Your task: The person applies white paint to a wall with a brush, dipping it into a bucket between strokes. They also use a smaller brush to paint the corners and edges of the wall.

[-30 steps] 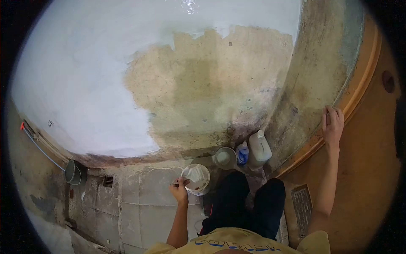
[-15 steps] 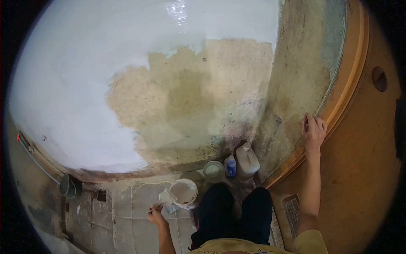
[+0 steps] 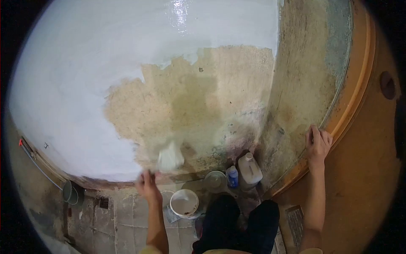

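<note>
My left hand (image 3: 149, 186) is closed round the handle of a wide paintbrush (image 3: 171, 156), its white head blurred by motion. The brush overlaps the bare, stained lower patch of the wall (image 3: 198, 93); white paint (image 3: 76, 93) covers the wall above and to the left. Below and right of this hand stands a white bucket (image 3: 172, 207) with pale paint (image 3: 185, 202) inside. Over at the right, my right hand (image 3: 319, 146) has its fingers curled in at the wooden door frame (image 3: 338, 134); what they hold, if anything, is hidden.
In the wall corner stand a whitish jug (image 3: 250, 170), a blue bottle (image 3: 232, 178) and a small pale tub (image 3: 215, 181). A dark bucket (image 3: 72, 193) sits at far left on the tiled floor (image 3: 131, 220). My knees (image 3: 241, 216) are close to the bucket.
My left hand has risen from beside the white bucket and moved slightly left, carrying the paintbrush up in front of the wall. My right hand stays at the door frame.
</note>
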The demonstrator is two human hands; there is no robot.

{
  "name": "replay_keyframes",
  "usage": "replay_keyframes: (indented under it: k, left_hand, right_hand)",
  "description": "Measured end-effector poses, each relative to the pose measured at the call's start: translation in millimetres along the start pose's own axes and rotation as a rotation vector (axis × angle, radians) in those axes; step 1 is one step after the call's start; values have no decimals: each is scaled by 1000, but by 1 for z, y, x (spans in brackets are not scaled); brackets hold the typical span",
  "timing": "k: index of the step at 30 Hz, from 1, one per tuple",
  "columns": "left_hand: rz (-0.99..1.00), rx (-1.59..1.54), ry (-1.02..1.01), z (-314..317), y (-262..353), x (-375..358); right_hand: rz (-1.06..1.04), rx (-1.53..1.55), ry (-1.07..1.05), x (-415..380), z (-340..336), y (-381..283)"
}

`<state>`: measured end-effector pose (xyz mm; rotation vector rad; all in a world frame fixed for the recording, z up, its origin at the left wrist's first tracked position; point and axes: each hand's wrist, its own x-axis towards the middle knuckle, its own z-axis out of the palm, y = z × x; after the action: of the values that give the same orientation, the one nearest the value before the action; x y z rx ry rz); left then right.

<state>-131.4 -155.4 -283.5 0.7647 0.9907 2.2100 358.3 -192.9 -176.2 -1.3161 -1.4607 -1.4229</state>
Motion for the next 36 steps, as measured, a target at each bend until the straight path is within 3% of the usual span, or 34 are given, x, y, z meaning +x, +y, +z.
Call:
replay_keyframes:
  k: [2, 6, 8, 13, 30, 36]
  left_hand:
    - [217, -43, -262, 58, 37, 34]
    - [481, -298, -443, 173, 101, 90]
    - [556, -322, -479, 225, 131, 98]
    - [659, -479, -534, 301, 139, 127]
    - [681, -444, -470, 338, 132, 125]
    - [668, -396, -506, 309, 136, 129]
  right_hand:
    - [4, -11, -6, 0, -1, -2]
    - [4, -18, -7, 2, -2, -2]
    - [-6, -13, -4, 3, -3, -2]
    - [-7, -32, 10, 3, -2, -3]
    - [-20, -4, 22, 1, 0, 0]
    - [-21, -12, 22, 0, 1, 1]
